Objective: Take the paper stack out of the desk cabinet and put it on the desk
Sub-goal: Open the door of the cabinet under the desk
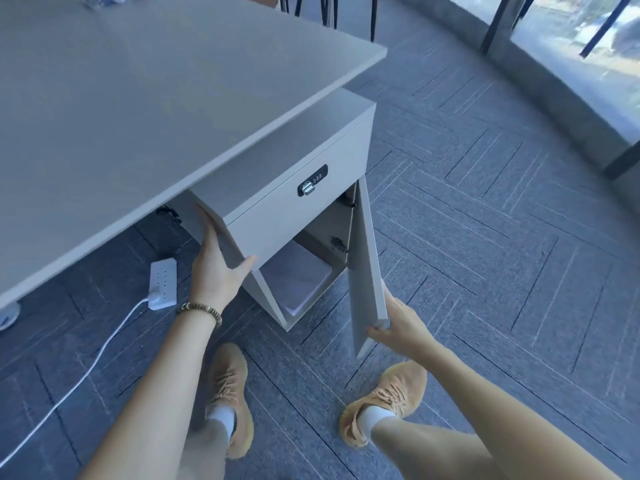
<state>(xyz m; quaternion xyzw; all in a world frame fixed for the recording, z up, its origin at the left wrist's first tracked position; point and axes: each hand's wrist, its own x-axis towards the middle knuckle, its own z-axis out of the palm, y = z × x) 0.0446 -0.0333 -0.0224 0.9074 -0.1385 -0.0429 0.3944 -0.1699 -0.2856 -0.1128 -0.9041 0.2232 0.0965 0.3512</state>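
A grey desk cabinet (294, 188) stands under the right end of the grey desk (138, 98). Its lower door (367, 268) is swung open to the right. Inside, on the cabinet floor, lies a white paper stack (298, 275), flat and partly hidden by the drawer front above it. My left hand (216, 265) grips the cabinet's left front corner, thumb on the front, fingers on the side. My right hand (398, 323) holds the bottom outer edge of the open door. Neither hand touches the paper.
A white power strip (162, 284) with its cable lies on the carpet left of the cabinet. A combination lock (312, 180) sits on the drawer front. My feet in tan shoes stand just before the cabinet. Chair legs and a glass wall are farther back.
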